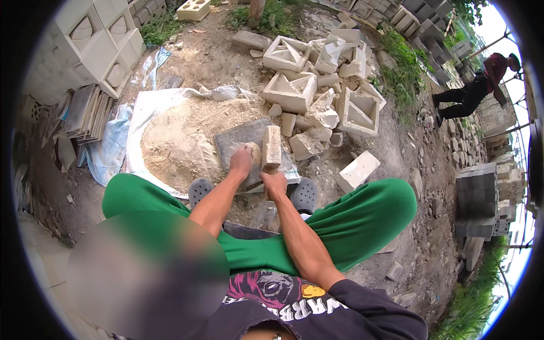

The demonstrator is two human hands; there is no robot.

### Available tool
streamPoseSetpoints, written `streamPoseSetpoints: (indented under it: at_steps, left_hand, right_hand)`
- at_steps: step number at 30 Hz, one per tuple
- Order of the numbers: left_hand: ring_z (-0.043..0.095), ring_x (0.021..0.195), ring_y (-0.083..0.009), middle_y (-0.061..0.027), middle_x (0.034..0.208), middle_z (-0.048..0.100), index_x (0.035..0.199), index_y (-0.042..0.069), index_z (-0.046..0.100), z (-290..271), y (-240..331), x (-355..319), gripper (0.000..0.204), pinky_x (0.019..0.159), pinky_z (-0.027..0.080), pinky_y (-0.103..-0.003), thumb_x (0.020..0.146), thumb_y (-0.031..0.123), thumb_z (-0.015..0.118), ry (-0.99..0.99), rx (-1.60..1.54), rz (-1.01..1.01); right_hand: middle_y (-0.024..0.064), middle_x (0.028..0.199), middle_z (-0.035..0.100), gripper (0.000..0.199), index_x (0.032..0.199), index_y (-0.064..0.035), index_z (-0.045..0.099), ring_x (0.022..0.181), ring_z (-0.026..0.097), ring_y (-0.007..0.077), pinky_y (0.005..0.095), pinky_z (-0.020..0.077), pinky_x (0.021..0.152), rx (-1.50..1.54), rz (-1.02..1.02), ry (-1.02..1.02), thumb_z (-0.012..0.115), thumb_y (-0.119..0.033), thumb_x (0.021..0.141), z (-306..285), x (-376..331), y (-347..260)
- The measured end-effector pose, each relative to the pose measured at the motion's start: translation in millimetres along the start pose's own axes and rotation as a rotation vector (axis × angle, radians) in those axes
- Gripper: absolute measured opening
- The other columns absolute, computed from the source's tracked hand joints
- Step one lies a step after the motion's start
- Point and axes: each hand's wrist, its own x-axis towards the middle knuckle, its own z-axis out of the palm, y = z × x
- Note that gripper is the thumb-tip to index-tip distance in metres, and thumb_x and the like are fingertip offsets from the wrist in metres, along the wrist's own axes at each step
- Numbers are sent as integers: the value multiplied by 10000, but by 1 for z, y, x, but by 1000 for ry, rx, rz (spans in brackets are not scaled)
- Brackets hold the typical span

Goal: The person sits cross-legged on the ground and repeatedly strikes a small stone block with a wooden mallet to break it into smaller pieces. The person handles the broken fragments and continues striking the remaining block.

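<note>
My right hand (274,185) is closed around the handle of a mallet. Its blocky, dust-covered mallet head (272,143) points away from me, above the right side of a dark flat slab (229,139). Just left of it, my left hand (241,161) is closed on a small pale chunk of broken block (254,152) against the slab. The fingers partly hide this chunk. Around the slab's left side, a heap of crushed tan grit (180,139) lies on a white sack sheet (136,136).
Broken cream vent blocks (290,90) pile up beyond the slab. A loose pale block (359,171) lies by my right knee. Stacked blocks (93,42) stand at far left, grey blocks (476,195) at right. Another person (479,88) bends over at far right.
</note>
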Motion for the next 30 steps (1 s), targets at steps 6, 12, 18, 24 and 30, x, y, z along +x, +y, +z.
streamPoseSetpoints:
  at_steps: [6, 12, 18, 24, 30]
  left_hand:
    - [549, 1213, -335, -160, 1284, 600, 1200, 47, 658, -1, -13, -4, 321, 1028, 451, -418, 928, 188, 563, 305, -16, -2]
    - [562, 1191, -328, -153, 1290, 602, 1210, 34, 662, 8, -24, -9, 352, 1003, 464, -417, 921, 230, 615, 193, -50, 49]
    - [613, 1049, -337, -144, 1102, 648, 1173, 68, 703, -8, -5, 10, 320, 903, 500, -432, 905, 236, 658, 150, -93, 65]
    - [625, 988, -355, -151, 1016, 649, 1009, 68, 746, -24, 7, 40, 195, 866, 508, -450, 898, 199, 653, -102, -14, 107]
    - [634, 967, -372, -167, 998, 652, 890, 59, 727, -14, -2, 46, 177, 847, 513, -461, 904, 150, 575, -140, 108, 68]
  right_hand:
    - [176, 792, 730, 436, 931, 49, 725, 687, 730, 274, 388, 563, 696, 6, -84, 172, 758, -319, 701, 5, 15, 16]
    - [171, 757, 718, 411, 900, 62, 716, 637, 720, 268, 378, 561, 645, 14, -39, 130, 753, -300, 708, 10, 22, 18]
    - [194, 851, 720, 432, 944, 51, 711, 748, 710, 308, 400, 553, 714, 81, -3, 88, 755, -305, 703, 10, 21, 17]
    - [238, 1002, 725, 471, 1016, 11, 715, 988, 696, 386, 447, 535, 881, 89, 27, 42, 746, -332, 695, 0, 10, 7]
    - [186, 821, 727, 410, 907, 41, 715, 683, 718, 283, 393, 557, 687, 81, -42, 88, 768, -305, 693, 13, 20, 19]
